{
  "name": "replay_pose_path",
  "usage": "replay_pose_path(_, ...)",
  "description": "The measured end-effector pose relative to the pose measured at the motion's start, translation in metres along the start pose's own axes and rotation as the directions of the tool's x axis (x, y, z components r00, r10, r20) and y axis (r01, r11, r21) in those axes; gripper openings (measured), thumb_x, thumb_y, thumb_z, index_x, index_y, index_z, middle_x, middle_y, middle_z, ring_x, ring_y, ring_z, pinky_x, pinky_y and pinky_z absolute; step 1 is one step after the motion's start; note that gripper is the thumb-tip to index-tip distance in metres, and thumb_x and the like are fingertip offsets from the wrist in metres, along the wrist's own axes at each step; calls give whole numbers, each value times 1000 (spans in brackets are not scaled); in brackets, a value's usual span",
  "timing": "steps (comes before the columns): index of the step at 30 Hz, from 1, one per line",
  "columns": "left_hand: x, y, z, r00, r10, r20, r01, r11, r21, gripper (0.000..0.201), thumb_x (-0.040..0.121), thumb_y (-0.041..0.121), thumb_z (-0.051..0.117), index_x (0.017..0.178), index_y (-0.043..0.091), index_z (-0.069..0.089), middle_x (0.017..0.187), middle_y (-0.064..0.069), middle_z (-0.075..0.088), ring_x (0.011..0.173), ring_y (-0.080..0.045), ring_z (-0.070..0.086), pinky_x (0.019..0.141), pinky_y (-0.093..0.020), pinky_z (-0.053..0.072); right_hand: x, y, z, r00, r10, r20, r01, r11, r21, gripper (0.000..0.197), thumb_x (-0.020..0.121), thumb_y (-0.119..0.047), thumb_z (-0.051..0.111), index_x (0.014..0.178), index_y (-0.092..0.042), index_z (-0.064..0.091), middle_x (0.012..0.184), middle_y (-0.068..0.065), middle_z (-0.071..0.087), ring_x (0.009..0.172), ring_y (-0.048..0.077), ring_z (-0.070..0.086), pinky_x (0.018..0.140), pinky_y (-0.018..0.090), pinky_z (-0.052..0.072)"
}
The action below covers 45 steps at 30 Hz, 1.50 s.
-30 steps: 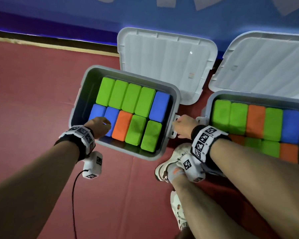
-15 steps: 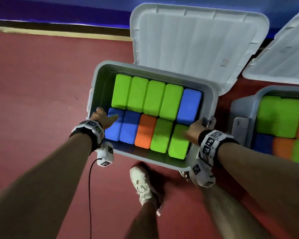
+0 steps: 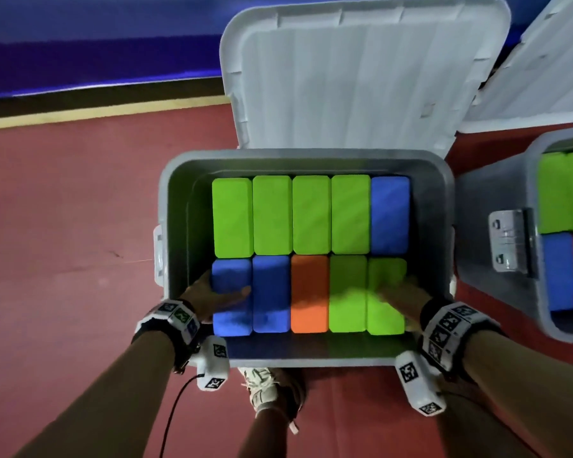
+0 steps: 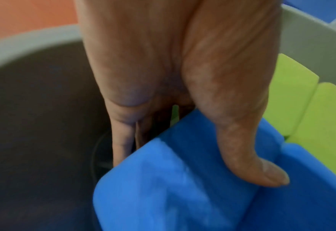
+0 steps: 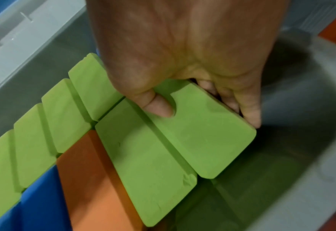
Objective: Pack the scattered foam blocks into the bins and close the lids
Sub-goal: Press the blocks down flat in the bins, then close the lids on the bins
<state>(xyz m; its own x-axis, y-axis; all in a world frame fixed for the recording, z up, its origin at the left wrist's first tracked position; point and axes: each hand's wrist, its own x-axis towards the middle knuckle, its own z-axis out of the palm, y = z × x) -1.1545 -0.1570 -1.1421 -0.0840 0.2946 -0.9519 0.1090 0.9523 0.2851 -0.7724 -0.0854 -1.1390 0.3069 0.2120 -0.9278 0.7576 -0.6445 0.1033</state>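
Fingers of both hands reach into the grey bin [image 3: 166,206]: the left hand [image 3: 212,297] grasps the end blue block [image 3: 231,300], the right hand [image 3: 402,299] the end green block [image 3: 386,292]; the lid [image 3: 351,77] stands open. Left wrist: thumb [image 4: 248,156] on top of the blue block [image 4: 173,187], fingers [image 4: 121,140] down its side. Right wrist: thumb [image 5: 159,106] and fingers [image 5: 248,109] pinch the green block [image 5: 206,137].

A dull red floor [image 3: 63,226] runs to a yellow stripe [image 3: 96,112] below a dark blue wall [image 3: 96,44]. A white laced sneaker [image 3: 267,388] stands on the floor.
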Motion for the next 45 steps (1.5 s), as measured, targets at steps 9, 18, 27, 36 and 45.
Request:
replay_pose_path(9,3,6,3,989,46,140,-61,993,104,91,40,63,90,115,17,66,111,0,73,101,-17,70,94,-42,54,-17,18,-4,984,49,-173,-34,995,89,76,93,-36,64,146,6,30,144,29,42,130,42,44,107,45,38)
replay_pose_path(18,11,8,20,987,43,152,-50,998,45,44,75,30,83,115,22,68,110,5,73,85,1,70,70,-21,54,2,33,-11,979,48,-197,4,966,257,67,85,-53,63,129,-9,40,125,23,55,112,43,57,97,57,48)
replay_pose_path(27,6,0,22,983,163,84,-183,885,428,42,79,49,74,114,28,60,107,6,67,103,-11,64,97,-30,49,-1,41,-6,989,-76,-123,83,995,55,67,99,-42,51,143,4,30,139,25,49,126,38,51,103,42,41)
replay_pose_path(36,-12,77,14,996,41,73,-84,421,903,59,93,61,47,106,7,69,94,-8,73,97,-25,69,79,-29,50,-29,-24,-104,979,-193,68,196,784,-589,48,101,-45,43,115,-4,65,127,17,62,116,30,59,84,25,43)
replay_pose_path(45,-16,334,-25,693,650,-312,-242,617,748,46,87,23,60,129,9,49,129,-18,51,114,-38,53,102,-43,41,-53,-206,-311,596,-692,-407,381,690,-616,62,85,-40,55,139,-11,42,143,19,38,131,39,38,106,46,38)
